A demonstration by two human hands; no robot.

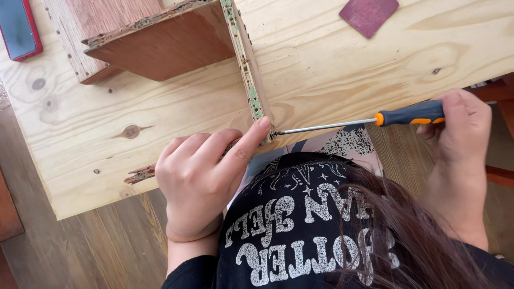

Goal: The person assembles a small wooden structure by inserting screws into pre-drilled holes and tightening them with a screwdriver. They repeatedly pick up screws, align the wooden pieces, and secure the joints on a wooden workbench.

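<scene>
My right hand (461,139) grips the dark and orange handle of a screwdriver (375,120). Its thin metal shaft runs left, and the tip meets the near corner of a worn brown wooden box piece (171,45) with a chipped green-stained edge (247,69). My left hand (201,179) rests on the box's near edge, with the index finger stretched out and its tip touching the corner right beside the screwdriver tip. The box lies on a pale plywood board (332,59).
A phone in a red case (19,27) lies at the board's far left corner. A dark red sanding sheet (368,15) lies at the top right. Brown wooden floor (96,246) shows below the board. My dark printed shirt and long hair fill the lower middle.
</scene>
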